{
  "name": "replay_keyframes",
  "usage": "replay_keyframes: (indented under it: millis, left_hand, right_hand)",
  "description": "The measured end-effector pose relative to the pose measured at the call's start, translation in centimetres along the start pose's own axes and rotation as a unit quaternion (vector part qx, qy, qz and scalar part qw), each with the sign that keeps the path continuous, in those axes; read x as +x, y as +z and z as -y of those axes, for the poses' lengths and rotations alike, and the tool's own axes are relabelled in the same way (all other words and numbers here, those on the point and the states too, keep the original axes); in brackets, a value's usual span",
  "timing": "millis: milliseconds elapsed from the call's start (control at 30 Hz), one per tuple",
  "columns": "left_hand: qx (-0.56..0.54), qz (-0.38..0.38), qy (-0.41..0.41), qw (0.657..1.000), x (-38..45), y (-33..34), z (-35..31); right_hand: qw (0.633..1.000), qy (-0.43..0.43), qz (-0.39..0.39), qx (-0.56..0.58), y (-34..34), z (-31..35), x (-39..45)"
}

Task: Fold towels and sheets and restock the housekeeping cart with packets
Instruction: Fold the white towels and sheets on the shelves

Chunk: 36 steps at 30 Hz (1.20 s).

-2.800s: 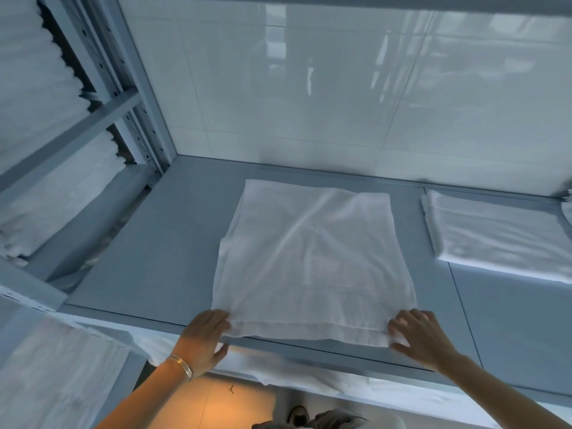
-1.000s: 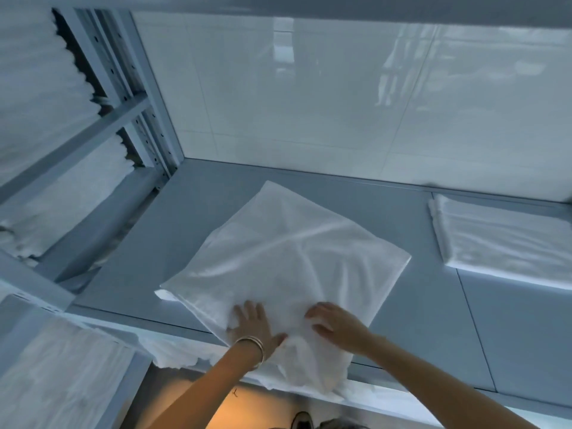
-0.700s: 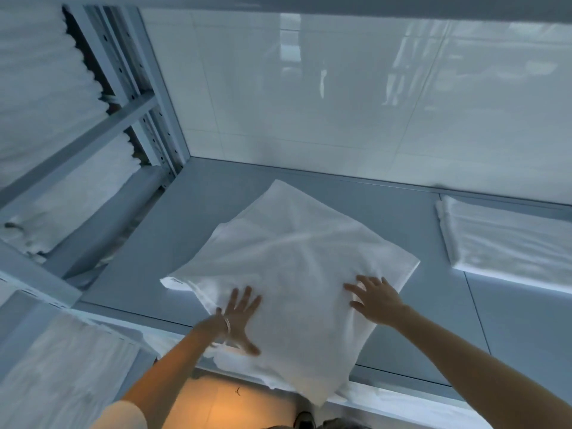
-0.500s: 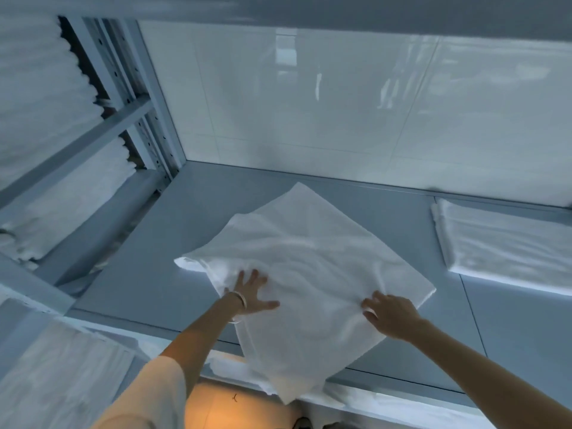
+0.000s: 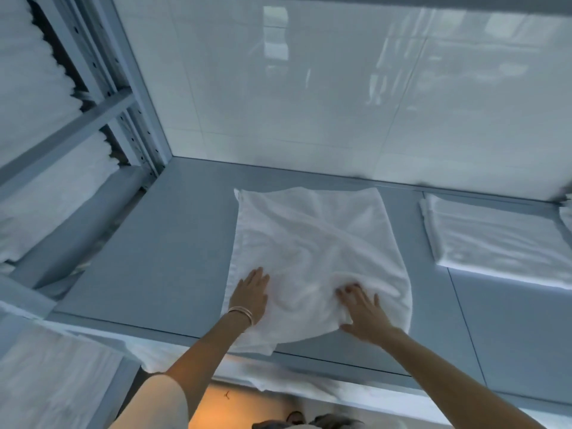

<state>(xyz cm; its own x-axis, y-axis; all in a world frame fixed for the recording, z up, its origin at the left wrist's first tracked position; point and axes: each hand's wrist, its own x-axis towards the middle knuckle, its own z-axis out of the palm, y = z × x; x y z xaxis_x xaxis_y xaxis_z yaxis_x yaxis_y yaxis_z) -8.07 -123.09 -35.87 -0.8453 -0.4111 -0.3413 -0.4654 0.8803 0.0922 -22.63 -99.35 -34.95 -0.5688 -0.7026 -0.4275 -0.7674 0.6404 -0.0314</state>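
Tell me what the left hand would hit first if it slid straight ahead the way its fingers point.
Only more of the white towel that the left hand lies flat on; beyond its far edge, bare grey shelf, then probably the tiled wall.

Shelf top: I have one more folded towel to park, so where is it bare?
The grey shelf is bare between the upright post and the towel under both hands, and along the tiled wall behind it. A narrower strip separates that towel from the folded stack. The front edge is crowded by arms.
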Motion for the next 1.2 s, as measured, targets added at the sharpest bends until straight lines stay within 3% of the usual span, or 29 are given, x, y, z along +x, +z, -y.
replay_keyframes:
  millis: [100,233,367,500,633,733,833,900,1000,1067,1200]
  left_hand:
    - [0.008,0.009,-0.023,1.0,-1.7,1.3,2.3]
    - [0.009,0.006,0.03,0.999,-3.5,1.7,1.1]
    - [0.0,0.047,0.109,0.993,-4.6,3.3,-1.6]
    - [0.052,-0.011,0.082,0.995,-3.3,2.9,-0.9]
    - [0.042,0.08,0.04,0.995,-0.9,0.1,0.5]
    - [-0.011,0.123,0.051,0.991,-0.6,-1.3,0.3]
    - [-0.1,0.077,0.052,0.991,-1.4,-1.7,0.5]
    - [-0.167,0.033,0.034,0.985,-1.8,-1.4,0.6]
    - [-0.213,0.005,-0.01,0.977,-2.0,-1.2,0.0]
    - [-0.233,-0.019,-0.043,0.971,-1.8,-1.5,-0.6]
    - [-0.259,-0.069,-0.048,0.962,-1.2,-0.9,-0.4]
  right_hand:
    - [0.992,0.018,-0.121,0.017,1.1,-1.2,-0.9]
    - [0.982,-0.01,-0.18,0.054,4.3,-4.1,-4.1]
    - [0.972,0.101,-0.203,0.062,4.5,-5.9,-5.9]
    - [0.941,0.222,-0.185,0.173,3.3,-6.8,-6.0]
    - [0.939,0.086,-0.251,0.221,3.7,-6.5,-5.0]
    - [0.939,0.055,-0.272,0.204,2.2,-5.1,-4.2]
    - [0.924,0.008,-0.364,0.116,0.7,-4.6,-3.6]
    - [0.913,-0.099,-0.394,0.038,0.4,-3.9,-3.8]
    - [0.912,-0.239,-0.324,-0.079,1.9,-3.1,-4.5]
    - [0.934,-0.216,-0.271,-0.083,3.3,-3.0,-4.5]
    - [0.964,-0.081,-0.242,-0.082,3.6,-3.1,-3.4]
